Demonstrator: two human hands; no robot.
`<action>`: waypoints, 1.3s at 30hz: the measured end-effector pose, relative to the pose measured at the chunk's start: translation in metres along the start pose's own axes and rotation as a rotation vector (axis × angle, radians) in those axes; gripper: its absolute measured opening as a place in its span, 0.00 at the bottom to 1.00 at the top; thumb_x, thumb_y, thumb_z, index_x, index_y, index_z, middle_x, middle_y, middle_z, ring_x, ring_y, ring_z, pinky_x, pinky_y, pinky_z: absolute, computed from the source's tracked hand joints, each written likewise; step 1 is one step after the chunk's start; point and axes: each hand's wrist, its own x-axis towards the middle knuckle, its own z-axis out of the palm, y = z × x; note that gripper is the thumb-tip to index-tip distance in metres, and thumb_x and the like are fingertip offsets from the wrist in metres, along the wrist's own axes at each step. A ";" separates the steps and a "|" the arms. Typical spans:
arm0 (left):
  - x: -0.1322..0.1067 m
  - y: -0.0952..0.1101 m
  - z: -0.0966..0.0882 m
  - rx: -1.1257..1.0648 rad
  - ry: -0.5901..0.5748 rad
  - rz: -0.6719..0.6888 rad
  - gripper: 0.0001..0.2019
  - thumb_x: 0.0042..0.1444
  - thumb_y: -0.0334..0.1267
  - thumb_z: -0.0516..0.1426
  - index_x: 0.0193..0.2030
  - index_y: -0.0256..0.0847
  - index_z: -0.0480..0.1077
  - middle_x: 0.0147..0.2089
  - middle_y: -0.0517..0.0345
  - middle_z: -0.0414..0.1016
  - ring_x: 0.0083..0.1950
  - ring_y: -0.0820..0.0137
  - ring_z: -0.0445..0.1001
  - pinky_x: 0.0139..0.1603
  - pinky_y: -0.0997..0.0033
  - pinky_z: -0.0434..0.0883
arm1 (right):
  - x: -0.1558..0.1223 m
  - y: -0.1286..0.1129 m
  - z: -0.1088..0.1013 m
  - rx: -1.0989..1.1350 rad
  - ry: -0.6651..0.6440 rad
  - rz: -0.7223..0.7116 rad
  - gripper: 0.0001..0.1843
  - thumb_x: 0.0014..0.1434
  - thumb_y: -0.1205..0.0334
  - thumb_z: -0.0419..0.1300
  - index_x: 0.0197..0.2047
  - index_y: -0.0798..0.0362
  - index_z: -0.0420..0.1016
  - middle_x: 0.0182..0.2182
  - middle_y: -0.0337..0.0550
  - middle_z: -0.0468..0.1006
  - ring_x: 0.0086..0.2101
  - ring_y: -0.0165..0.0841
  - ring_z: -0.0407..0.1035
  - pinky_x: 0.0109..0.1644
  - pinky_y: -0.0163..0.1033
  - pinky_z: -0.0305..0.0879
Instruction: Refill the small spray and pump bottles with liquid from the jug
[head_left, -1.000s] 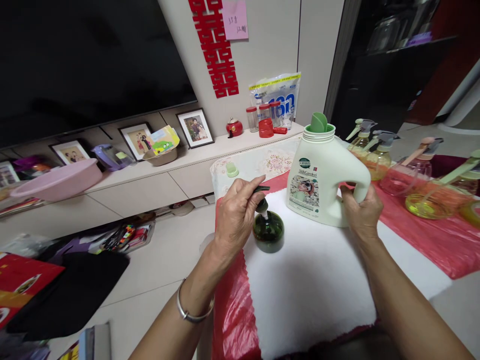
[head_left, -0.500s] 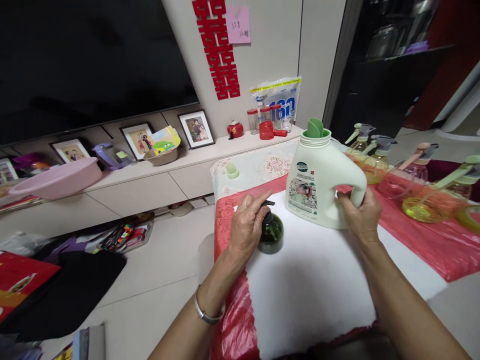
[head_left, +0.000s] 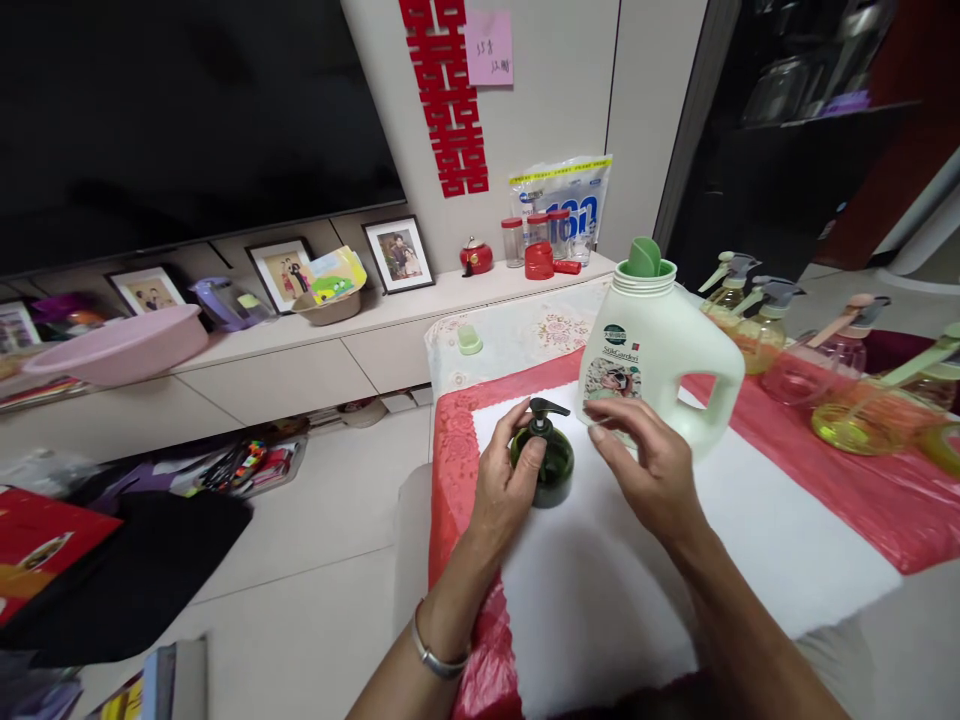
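A small round dark green pump bottle (head_left: 551, 468) with a black pump head stands on a white cloth (head_left: 637, 570). My left hand (head_left: 508, 490) wraps its left side, the thumb resting on the bottle's shoulder. Just right of the bottle, my right hand (head_left: 646, 470) hovers with its fingers stretched out and apart, holding nothing. Behind it stands a large pale green detergent jug (head_left: 660, 350) with a handle and an open green spout, untouched.
A red plastic sheet (head_left: 840, 490) covers the table under the cloth. Several spray bottles (head_left: 757, 305) with coloured liquid stand at the right. A small green cap (head_left: 469, 340) lies at the table's far end. A low cabinet (head_left: 300, 365) with photo frames and a pink basin (head_left: 112, 345) runs along the wall.
My right hand let go of the jug's handle and came left toward the pump bottle. My left hand slid from the pump head down to the bottle's side; the pump now sits down on the bottle.
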 end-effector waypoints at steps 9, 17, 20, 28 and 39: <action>-0.010 -0.013 0.022 0.120 0.136 0.144 0.19 0.63 0.38 0.58 0.60 0.43 0.66 0.58 0.46 0.75 0.60 0.59 0.74 0.63 0.52 0.71 | 0.024 0.007 0.023 0.197 -0.402 0.068 0.21 0.65 0.49 0.61 0.55 0.52 0.76 0.53 0.47 0.74 0.53 0.38 0.69 0.57 0.44 0.69; -0.010 -0.019 0.022 0.146 0.125 0.227 0.21 0.61 0.39 0.60 0.61 0.43 0.65 0.59 0.44 0.72 0.62 0.56 0.72 0.64 0.48 0.69 | 0.026 0.006 0.027 0.292 -0.488 0.100 0.16 0.67 0.53 0.58 0.51 0.53 0.76 0.50 0.46 0.75 0.52 0.36 0.70 0.57 0.41 0.67; -0.011 -0.020 0.023 0.139 0.121 0.223 0.22 0.61 0.39 0.61 0.61 0.44 0.64 0.60 0.44 0.72 0.62 0.56 0.71 0.64 0.47 0.70 | 0.022 0.008 0.032 0.313 -0.442 0.111 0.15 0.66 0.54 0.60 0.51 0.53 0.76 0.49 0.45 0.75 0.50 0.34 0.70 0.57 0.40 0.67; -0.012 -0.017 0.023 0.132 0.136 0.200 0.23 0.59 0.36 0.60 0.61 0.44 0.65 0.57 0.47 0.73 0.59 0.57 0.73 0.62 0.50 0.72 | 0.012 0.011 0.042 0.339 -0.316 0.136 0.16 0.60 0.54 0.66 0.48 0.54 0.75 0.48 0.46 0.74 0.49 0.34 0.69 0.55 0.39 0.68; -0.013 -0.018 0.022 0.111 0.131 0.197 0.23 0.61 0.41 0.61 0.62 0.44 0.64 0.58 0.46 0.73 0.61 0.57 0.73 0.63 0.50 0.71 | 0.007 0.016 0.041 0.393 -0.325 0.122 0.15 0.66 0.53 0.60 0.52 0.52 0.76 0.53 0.47 0.73 0.55 0.36 0.68 0.63 0.43 0.65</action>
